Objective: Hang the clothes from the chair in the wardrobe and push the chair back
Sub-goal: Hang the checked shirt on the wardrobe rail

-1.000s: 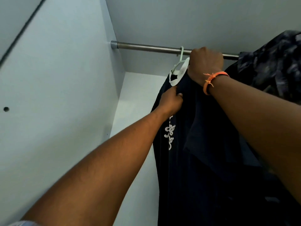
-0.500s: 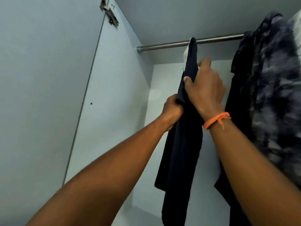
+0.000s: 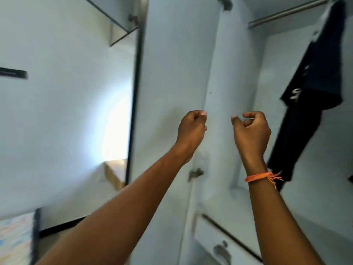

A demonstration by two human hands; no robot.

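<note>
1. One patterned cloth [image 3: 15, 240] with pale orange and blue marks lies at 8 o'clock; any writing on it is too blurred to read.
2. One open wardrobe door [image 3: 172, 73] stands left of centre, with two metal hinges in view, one at 12 o'clock and one just below the hands.
3. Two bare hands are raised mid-frame, apart from each other. The left hand [image 3: 192, 133] has its fingers curled in with nothing in them.
4. The right hand [image 3: 251, 132] is loosely curled, thumb and fingers apart, grasping nothing. One orange thread band [image 3: 261, 176] circles its wrist.
5. One drawer [image 3: 219, 243] with one metal handle sits at 5 o'clock.
6. One steel rail [image 3: 290, 13] crosses at 1 o'clock.
7. One dark T-shirt [image 3: 313, 88] hangs from the rail at 2 o'clock, inside the wardrobe, well apart from both hands. White lettering on it is blurred; only an "S"-like shape shows.
</note>
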